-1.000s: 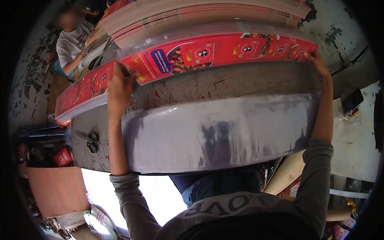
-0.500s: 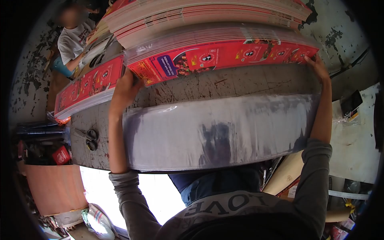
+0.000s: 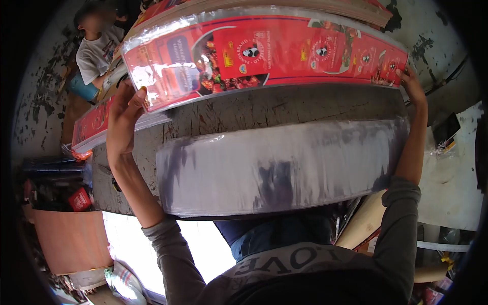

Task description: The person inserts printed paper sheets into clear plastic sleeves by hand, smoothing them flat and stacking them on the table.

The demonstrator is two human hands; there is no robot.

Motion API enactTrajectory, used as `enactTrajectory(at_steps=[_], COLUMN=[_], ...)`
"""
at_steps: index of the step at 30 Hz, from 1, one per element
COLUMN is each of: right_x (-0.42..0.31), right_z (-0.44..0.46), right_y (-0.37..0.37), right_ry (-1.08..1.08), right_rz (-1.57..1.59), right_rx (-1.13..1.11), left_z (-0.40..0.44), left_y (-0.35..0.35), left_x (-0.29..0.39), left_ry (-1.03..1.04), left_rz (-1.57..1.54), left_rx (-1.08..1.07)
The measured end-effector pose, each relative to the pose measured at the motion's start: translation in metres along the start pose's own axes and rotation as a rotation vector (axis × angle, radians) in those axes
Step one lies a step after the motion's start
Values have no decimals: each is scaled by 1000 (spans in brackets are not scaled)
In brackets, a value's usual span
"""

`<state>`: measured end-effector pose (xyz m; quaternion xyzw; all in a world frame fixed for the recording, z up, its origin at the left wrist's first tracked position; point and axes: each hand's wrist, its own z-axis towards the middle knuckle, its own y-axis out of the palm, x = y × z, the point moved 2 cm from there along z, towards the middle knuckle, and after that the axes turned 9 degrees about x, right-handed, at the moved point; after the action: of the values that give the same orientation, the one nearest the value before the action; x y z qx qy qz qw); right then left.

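Observation:
A long red printed strip (image 3: 284, 53) in shiny clear plastic spans the far side of the table, its near face tilted toward me. My left hand (image 3: 127, 109) is closed on its left end, thumb on the near corner. At the right end, the fingers of my right hand (image 3: 413, 86) pinch the lower corner. Nearer to me lies a long stack of clear plastic sleeves (image 3: 223, 175), between my forearms. Another red printed stack (image 3: 94, 124) lies at the left, partly hidden by my left hand.
More stacked red and white strips (image 3: 351, 12) rise behind. A person in a white shirt (image 3: 96, 56) sits at the far left. Scissors (image 3: 116, 184) are mostly hidden behind my left forearm. A dark rolled bundle (image 3: 53, 168) lies left of the table (image 3: 229, 104).
The red strip's left end has come up and leftward with my left hand, and its printed face shows more fully. My right hand has barely moved. My left forearm now covers most of the scissors.

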<state>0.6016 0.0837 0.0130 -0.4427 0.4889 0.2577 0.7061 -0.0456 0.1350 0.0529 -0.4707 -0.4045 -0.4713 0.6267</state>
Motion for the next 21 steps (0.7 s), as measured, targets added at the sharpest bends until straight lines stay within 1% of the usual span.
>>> enactTrajectory(at_steps=[1,2,4,5,7,9,10,12,14,16,17,19,20,21], right_x=[-7,-15,-36,-47,-71,-103,-116,-123,-136,-151,-158,-173,-179,-182], right_z=[-2,-2,2,3,-1,-20,-29,-29,-48,-76,-88,-107,-111,-112], right_y=[2,4,16,24,53,95,114,147,184,218,235,265,278,293], right_ry=[-13,-12,-98,-102,-22,-38,-54,108,210,199,238,297,316,316], right_rz=[53,48,237,237,317,337,354,420,418,445,481,544,571,579], right_rx=[0,-4,-86,-87,-176,-209,-234,-448,-480,-505,-489,-447,-422,-418], left_z=[2,4,12,10,16,9,11,23,30,45,60,90,77,67], left_y=[-6,-18,-47,-60,-98,-117,-129,-179,-223,-277,-315,-396,-386,-378], left_x=[2,-2,-9,-12,-23,-20,-23,-46,-67,-98,-121,-165,-138,-111], left_ry=[-13,-18,-70,-91,-102,-136,-134,-177,-184,-182,-144,1,6,-39], left_rz=[-75,-77,-168,-162,-148,-137,-133,-155,-155,-78,39,439,444,351], left_rx=[40,43,135,250,284,381,384,496,501,497,479,409,405,310])
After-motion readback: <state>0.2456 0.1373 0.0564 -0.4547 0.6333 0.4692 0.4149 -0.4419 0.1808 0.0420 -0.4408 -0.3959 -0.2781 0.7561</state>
